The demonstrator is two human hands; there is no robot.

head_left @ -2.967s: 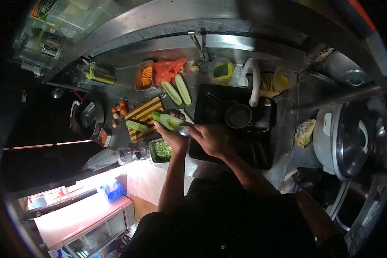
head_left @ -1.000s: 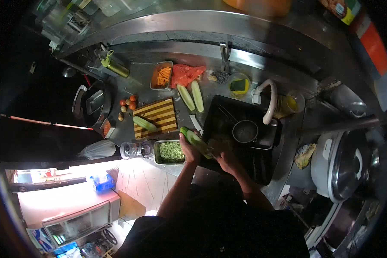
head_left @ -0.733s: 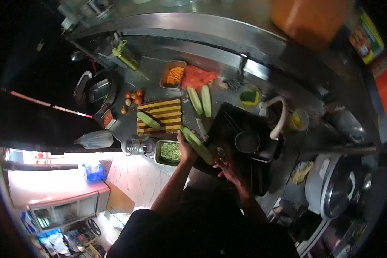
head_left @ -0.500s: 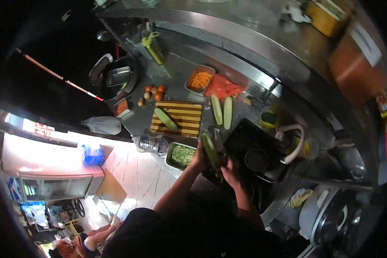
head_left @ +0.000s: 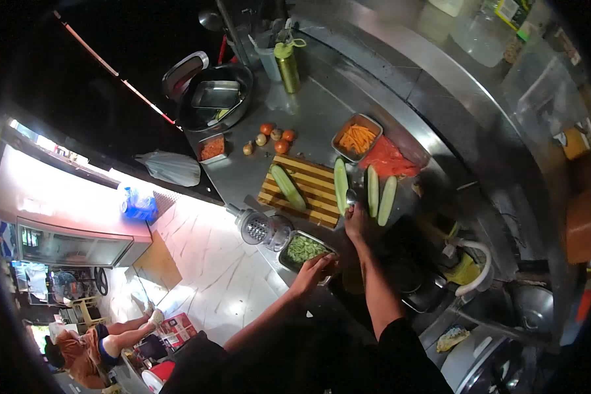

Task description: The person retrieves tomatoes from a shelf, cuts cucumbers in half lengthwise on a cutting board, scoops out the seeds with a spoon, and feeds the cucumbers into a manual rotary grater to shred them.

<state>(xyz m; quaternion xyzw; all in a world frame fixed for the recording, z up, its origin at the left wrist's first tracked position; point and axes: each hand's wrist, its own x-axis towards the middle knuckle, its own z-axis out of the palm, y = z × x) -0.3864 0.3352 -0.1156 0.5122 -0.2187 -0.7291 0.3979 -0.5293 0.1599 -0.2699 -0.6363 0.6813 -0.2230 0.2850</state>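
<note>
My right hand (head_left: 356, 222) is closed around a metal spoon (head_left: 351, 196), its bowl pointing away from me. Just beside the spoon lies a halved cucumber (head_left: 341, 182) along the right edge of the striped wooden cutting board (head_left: 314, 190). Two more cucumber halves, one (head_left: 373, 190) and another (head_left: 387, 200), rest on the counter to the right. A peeled cucumber piece (head_left: 287, 186) sits on the board. My left hand (head_left: 314, 272) holds nothing that I can see, its fingers loosely bent by the metal tray of chopped green vegetable (head_left: 305, 249).
A grater (head_left: 255, 226) stands left of the tray. Onions and tomatoes (head_left: 281, 146), a tray of orange strips (head_left: 357, 138), a red plastic bag (head_left: 392, 157) and a green bottle (head_left: 287, 69) are farther back. A dark wok (head_left: 185, 111) holds a metal tray. At lower left sits another person (head_left: 79, 354).
The cucumber half that my left hand held now lies beside the board. My right hand has moved forward with the spoon, my left hand back toward the tray. The camera view has shifted.
</note>
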